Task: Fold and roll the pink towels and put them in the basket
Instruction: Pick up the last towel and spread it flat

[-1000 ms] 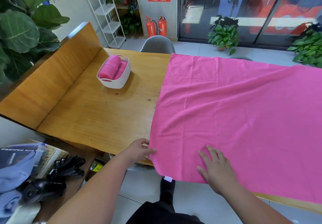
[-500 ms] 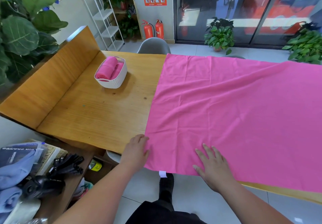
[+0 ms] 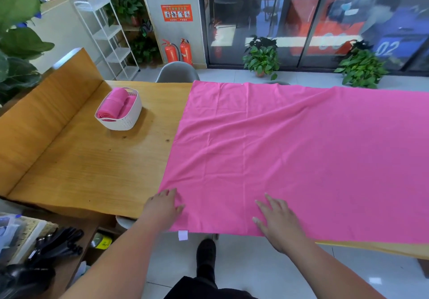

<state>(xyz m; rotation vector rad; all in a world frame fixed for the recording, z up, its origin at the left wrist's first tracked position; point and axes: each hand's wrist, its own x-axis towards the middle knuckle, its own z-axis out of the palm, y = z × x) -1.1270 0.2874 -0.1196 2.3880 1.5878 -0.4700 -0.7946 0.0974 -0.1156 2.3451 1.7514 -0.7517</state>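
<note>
Head view has your pink towel (image 3: 290,159) spread flat over the right part of the worktop (image 3: 92,171), its near edge hanging just past the front edge, with a small white tag (image 3: 183,235) dangling below it. Your left hand (image 3: 163,208) lies on the towel's near left corner, fingers relaxed and loosely bent, resting on the cloth rather than gripping it. Your right hand (image 3: 276,219) presses flat on the cloth near that same edge, fingers straight and spread. Bare towel shows between the two hands. Well off to the left and farther back, the basket (image 3: 125,122) stands on the worktop with rolled pink towels (image 3: 113,104) already inside
</note>
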